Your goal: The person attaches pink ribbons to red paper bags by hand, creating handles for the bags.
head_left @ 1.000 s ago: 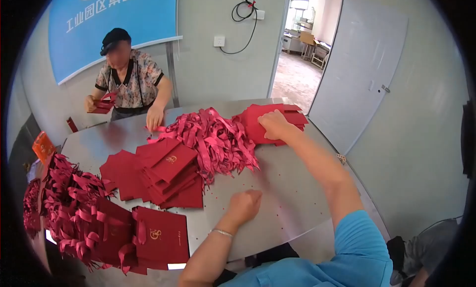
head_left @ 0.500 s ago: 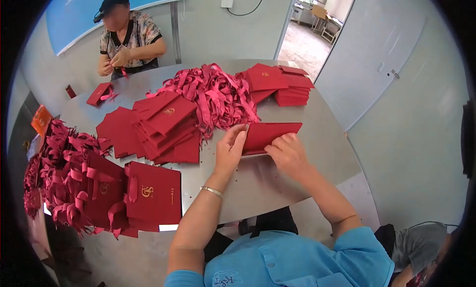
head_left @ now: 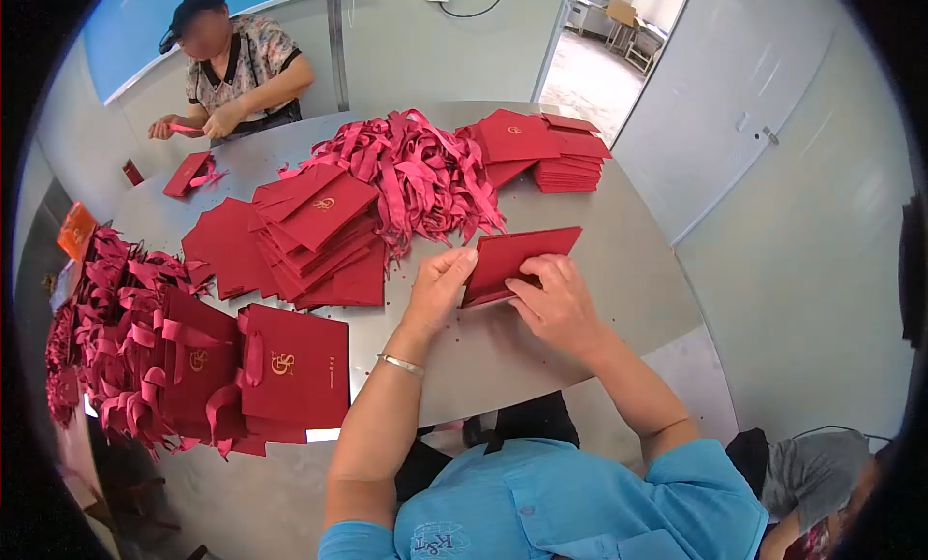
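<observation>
In front of me I hold a dark red paper bag (head_left: 522,249), folded flat and tilted above the table. My left hand (head_left: 443,281) grips its left edge, thumb on the near side. My right hand (head_left: 556,297) lies against the near face, fingers bent at the lower middle of the bag; the fingertips partly show. Just beyond the bag lies a heap of pink-red ribbons (head_left: 416,173). To the left of my left hand is a fanned pile of flat red bags (head_left: 324,221) with gold print.
Finished-looking red bags with ribbon handles (head_left: 295,376) crowd the table's left side. More flat bags (head_left: 570,168) are stacked at the far right of the metal table (head_left: 628,270). A co-worker (head_left: 237,76) across the table handles a ribbon. Another person (head_left: 817,483) is at lower right.
The bag has tilted, its right end higher, and my right hand's fingers have shifted on its face. The co-worker's hands have moved apart with a ribbon between them. The view has shifted slightly.
</observation>
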Demonstrator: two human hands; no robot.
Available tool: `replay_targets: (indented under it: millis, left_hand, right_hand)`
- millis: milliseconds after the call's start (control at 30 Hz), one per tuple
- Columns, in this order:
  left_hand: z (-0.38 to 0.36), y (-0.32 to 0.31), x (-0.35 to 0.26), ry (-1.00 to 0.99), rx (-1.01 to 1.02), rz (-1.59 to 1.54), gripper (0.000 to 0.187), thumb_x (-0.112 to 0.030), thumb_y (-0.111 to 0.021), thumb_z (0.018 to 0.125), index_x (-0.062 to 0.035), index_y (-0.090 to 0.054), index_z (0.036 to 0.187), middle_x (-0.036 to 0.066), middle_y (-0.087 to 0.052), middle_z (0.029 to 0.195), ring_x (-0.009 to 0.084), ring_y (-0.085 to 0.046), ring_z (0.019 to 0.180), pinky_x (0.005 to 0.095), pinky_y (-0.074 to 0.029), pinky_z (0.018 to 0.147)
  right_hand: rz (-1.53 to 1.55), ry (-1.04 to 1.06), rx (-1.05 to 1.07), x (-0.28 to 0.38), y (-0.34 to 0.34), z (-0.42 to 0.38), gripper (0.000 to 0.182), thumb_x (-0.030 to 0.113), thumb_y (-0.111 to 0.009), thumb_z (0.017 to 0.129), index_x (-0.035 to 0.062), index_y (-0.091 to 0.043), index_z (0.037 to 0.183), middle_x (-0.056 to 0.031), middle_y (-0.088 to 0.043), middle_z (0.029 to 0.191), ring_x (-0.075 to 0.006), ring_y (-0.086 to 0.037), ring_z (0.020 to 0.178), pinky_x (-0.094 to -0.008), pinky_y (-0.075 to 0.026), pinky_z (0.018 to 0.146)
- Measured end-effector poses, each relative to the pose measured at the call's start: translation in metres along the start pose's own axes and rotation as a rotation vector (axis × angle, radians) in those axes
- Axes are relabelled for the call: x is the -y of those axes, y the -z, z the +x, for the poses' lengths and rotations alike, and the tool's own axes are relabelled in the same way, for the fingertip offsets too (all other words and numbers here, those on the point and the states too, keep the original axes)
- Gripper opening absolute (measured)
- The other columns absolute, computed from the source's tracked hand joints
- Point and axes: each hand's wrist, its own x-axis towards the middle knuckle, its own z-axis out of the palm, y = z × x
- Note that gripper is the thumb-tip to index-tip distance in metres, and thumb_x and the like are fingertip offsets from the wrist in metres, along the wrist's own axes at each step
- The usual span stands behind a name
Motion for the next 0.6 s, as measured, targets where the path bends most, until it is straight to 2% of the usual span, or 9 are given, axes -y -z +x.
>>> replay_targets:
  millis: [67, 133, 167, 267, 433, 500, 600]
  left_hand:
    - [-0.001, -0.005, -0.003, -0.009, 0.006, -0.015, 0.031, -0.024, -0.055, 0.097, 0.0030, -0.067, 0.107, 0.003, -0.067, 0.096, 0.0072, -0.059, 0.085, 0.0235, -0.048, 0.079]
    - [-0.002, -0.008, -0.004, -0.018, 0.015, -0.030, 0.031, -0.025, -0.055, 0.098, 0.0029, -0.067, 0.107, 0.002, -0.067, 0.095, 0.0064, -0.059, 0.084, 0.0229, -0.047, 0.078]
    - [-0.003, -0.009, -0.002, -0.010, 0.026, 0.003, 0.032, -0.025, -0.054, 0.098, 0.0029, -0.067, 0.107, 0.002, -0.067, 0.095, 0.0061, -0.058, 0.084, 0.0231, -0.048, 0.077]
    - [-0.002, -0.012, 0.004, 0.000, 0.058, 0.053, 0.032, -0.026, -0.054, 0.099, 0.0026, -0.067, 0.108, 0.001, -0.067, 0.094, 0.0059, -0.058, 0.083, 0.0234, -0.048, 0.077]
    - [-0.004, -0.015, 0.003, 0.051, 0.090, 0.083, 0.032, -0.026, -0.053, 0.099, 0.0016, -0.067, 0.107, -0.001, -0.066, 0.093, 0.0055, -0.057, 0.083, 0.0231, -0.048, 0.075]
    - [-0.002, -0.012, 0.014, 0.076, 0.088, 0.032, 0.035, -0.029, -0.053, 0.099, 0.0015, -0.066, 0.109, 0.002, -0.068, 0.097, 0.0096, -0.061, 0.087, 0.0285, -0.050, 0.080]
    - [-0.002, -0.010, 0.017, 0.096, 0.070, 0.104, 0.035, -0.028, -0.051, 0.099, 0.0018, -0.066, 0.109, 0.002, -0.068, 0.098, 0.0106, -0.062, 0.087, 0.0289, -0.050, 0.082]
  right_hand:
    - [0.023, -0.032, 0.022, 0.002, 0.004, 0.002, 0.033, 0.012, -0.076, 0.066, 0.0050, -0.068, 0.097, -0.0094, -0.055, 0.104, -0.0281, -0.054, 0.096, -0.0393, -0.044, 0.082]
    - [0.046, -0.037, -0.050, 0.000, 0.006, 0.004, 0.048, 0.017, -0.080, 0.065, 0.0059, -0.064, 0.108, -0.0124, -0.054, 0.113, -0.0304, -0.053, 0.102, -0.0407, -0.043, 0.086]
    - [0.045, -0.036, -0.048, -0.001, 0.007, 0.005, 0.048, 0.017, -0.080, 0.065, 0.0059, -0.064, 0.108, -0.0124, -0.054, 0.113, -0.0304, -0.053, 0.102, -0.0407, -0.043, 0.086]
    - [-0.077, -0.065, -0.140, -0.007, 0.010, 0.009, 0.059, 0.023, -0.081, 0.068, 0.0053, -0.059, 0.119, -0.0167, -0.049, 0.128, -0.0335, -0.050, 0.112, -0.0436, -0.040, 0.092]
    - [-0.066, -0.107, -0.155, -0.012, 0.007, 0.008, 0.060, 0.024, -0.082, 0.068, 0.0031, -0.058, 0.119, -0.0170, -0.050, 0.129, -0.0343, -0.050, 0.113, -0.0450, -0.040, 0.094]
    - [-0.044, -0.094, -0.148, -0.011, 0.006, 0.004, 0.060, 0.024, -0.082, 0.068, 0.0024, -0.058, 0.119, -0.0171, -0.051, 0.129, -0.0345, -0.050, 0.113, -0.0453, -0.040, 0.094]
    - [-0.026, -0.082, -0.133, -0.008, 0.007, 0.007, 0.060, 0.022, -0.083, 0.067, 0.0021, -0.058, 0.118, -0.0170, -0.052, 0.127, -0.0346, -0.051, 0.112, -0.0453, -0.040, 0.094]
